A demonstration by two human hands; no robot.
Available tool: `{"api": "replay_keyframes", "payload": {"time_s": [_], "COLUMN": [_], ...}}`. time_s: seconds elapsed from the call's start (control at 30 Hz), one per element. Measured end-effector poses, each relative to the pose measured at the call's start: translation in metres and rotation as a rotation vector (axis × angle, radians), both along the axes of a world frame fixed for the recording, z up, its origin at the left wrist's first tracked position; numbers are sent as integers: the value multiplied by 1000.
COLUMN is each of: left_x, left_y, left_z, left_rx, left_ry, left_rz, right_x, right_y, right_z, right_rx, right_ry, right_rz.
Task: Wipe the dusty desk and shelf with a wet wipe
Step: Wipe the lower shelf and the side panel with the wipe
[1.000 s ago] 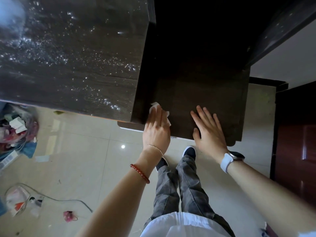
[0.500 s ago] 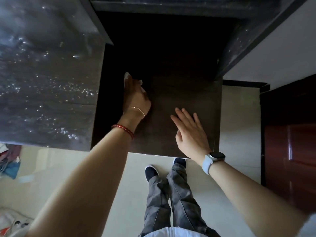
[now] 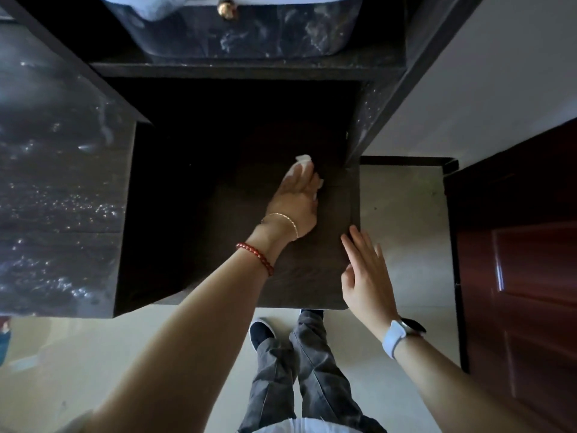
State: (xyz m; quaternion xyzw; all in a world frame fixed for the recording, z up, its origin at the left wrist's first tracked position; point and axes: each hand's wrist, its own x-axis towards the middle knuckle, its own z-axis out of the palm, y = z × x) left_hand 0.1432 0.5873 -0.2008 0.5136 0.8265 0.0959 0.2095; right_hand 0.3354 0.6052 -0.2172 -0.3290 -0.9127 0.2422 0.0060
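the desk (image 3: 59,195) at the left shows many bright specks on its dark top, so i judge it is not wiped yet or is wet; which of the two i cannot tell. the step in hand is the wiping of the shelf (image 3: 218,195), the lower dark board to the right of the desk.

the left hand (image 3: 296,198) lies on the shelf near its right side, close to the upright panel (image 3: 368,120). its arm reaches forward and to the right across the board, with a red bracelet (image 3: 256,257) on the wrist. the fingers are stretched and lie flat, pressing the wipe (image 3: 304,160) onto the board; they are not curled around it. only white edges of the wipe show, at the fingertips and at the right side of the hand.

the next move, in my opinion, calls for steady pressure and a stroke along the right strip up to the front edge, with the wipe kept flat under the fingers so it does not bunch.

the right hand (image 3: 367,276) is at the front right corner of the shelf, fingers straight and a little apart, holding nothing. whether it touches the board or only hangs over the edge, i cannot tell. a watch (image 3: 402,332) is on its wrist.
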Motion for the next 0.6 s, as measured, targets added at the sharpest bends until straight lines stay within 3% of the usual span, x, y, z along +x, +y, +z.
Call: {"api": "replay_keyframes", "payload": {"time_s": [0.13,0.43,0.6], "left_x": [30,47,40], "left_y": [36,34,37], "left_z": [-6,-4,-4], "left_rx": [-88,-138,-31], "left_ry": [85,243,204], "left_rz": [-214,-368,-366], "right_x": [19,25,31], "right_y": [7,1,-11], "right_z": [-2,1,-2], "right_rx": [-69,-139,-110], "right_ry": [56,64,5], "right_rz": [-62,-89,-17]}}
